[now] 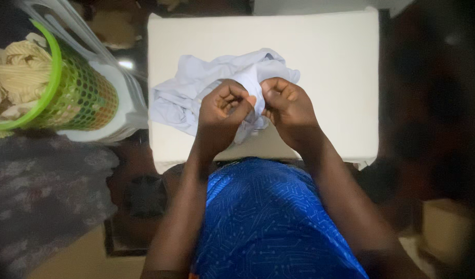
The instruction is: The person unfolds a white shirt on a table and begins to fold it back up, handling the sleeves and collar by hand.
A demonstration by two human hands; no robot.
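Grip of both the left hand (222,111) and the right hand (288,106) is closed on the near edge of the pale crumpled cloth (196,88), whose bulk lies away and leftward on the white desk (341,67).

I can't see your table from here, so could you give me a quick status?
Left hand and right hand both gripping pale cloth. Cloth bunched on white table. Nothing blocking.

One head-worn view looks almost straight down from above the person's chest, close over a white table (325,77). The forearms enter from the bottom edge; the frame's top is the far side. A green basket (74,90) sits at far left.
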